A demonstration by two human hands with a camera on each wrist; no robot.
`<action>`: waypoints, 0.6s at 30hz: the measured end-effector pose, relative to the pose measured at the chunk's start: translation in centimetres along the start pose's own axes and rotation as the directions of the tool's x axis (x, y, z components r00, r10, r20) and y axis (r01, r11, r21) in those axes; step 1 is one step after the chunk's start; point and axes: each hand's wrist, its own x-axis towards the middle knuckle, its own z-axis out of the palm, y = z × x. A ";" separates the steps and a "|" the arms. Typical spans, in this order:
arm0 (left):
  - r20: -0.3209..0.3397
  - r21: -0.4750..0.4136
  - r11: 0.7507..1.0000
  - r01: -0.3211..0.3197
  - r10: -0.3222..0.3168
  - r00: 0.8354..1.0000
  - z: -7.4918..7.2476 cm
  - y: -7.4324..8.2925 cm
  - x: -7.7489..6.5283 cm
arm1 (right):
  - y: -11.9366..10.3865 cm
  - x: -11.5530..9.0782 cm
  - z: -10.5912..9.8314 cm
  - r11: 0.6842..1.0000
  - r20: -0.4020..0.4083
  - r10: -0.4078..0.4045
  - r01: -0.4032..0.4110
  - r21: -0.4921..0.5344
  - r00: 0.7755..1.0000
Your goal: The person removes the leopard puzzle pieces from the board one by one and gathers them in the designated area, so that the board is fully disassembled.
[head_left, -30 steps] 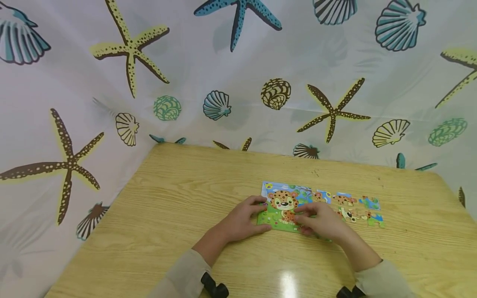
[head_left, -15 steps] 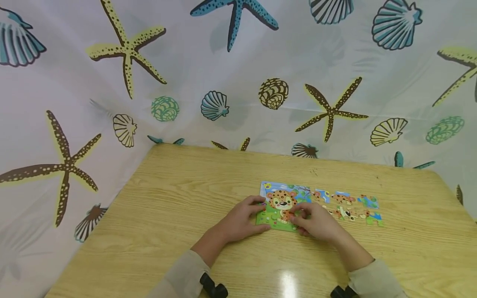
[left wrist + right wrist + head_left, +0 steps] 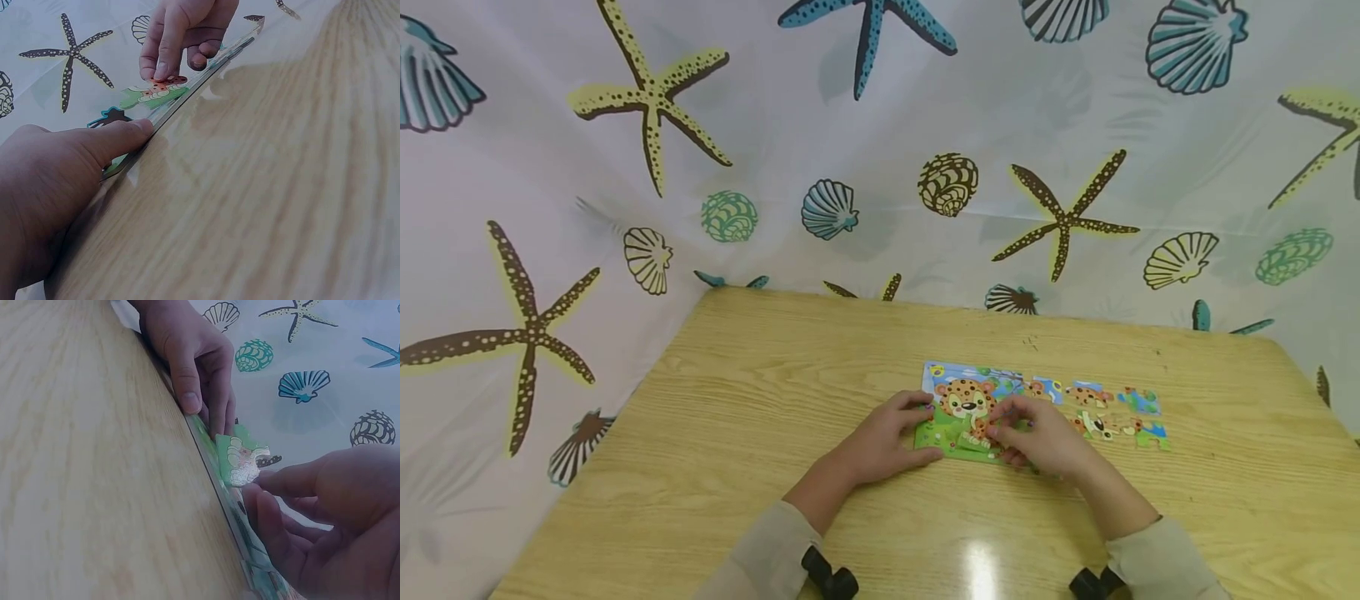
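A picture puzzle (image 3: 936,437) of a spotted leopard cub lies flat on the wooden table. My left hand (image 3: 883,443) rests at its left side, fingers and thumb spread over the edge; the thumb (image 3: 125,132) lies along the near edge. Above the lower part of the picture, my right hand (image 3: 1047,440) pinches a puzzle piece (image 3: 236,464) between thumb and fingertips. The piece is green with cream paws, plus an orange spotted part visible in the left wrist view. It is tilted close over the board. My right hand hides the puzzle's lower right part.
Right of the board lie several loose puzzle pieces in two rough rows, among them a blue-and-green piece (image 3: 1138,400) and a spotted piece (image 3: 1088,394). Behind the table (image 3: 775,358) hangs a white cloth (image 3: 895,242) printed with shells and starfish.
My right hand has shifted slightly left over the picture, then a little up, and the pinched piece now shows more clearly. My left hand stays at the board's left edge.
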 end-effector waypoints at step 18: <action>-0.009 0.015 1.000 -0.012 0.012 1.000 0.0 0.0 0.1 | 0.9 -1.6 -2.4 0.996 0.045 0.010 -0.014 0.086 0.999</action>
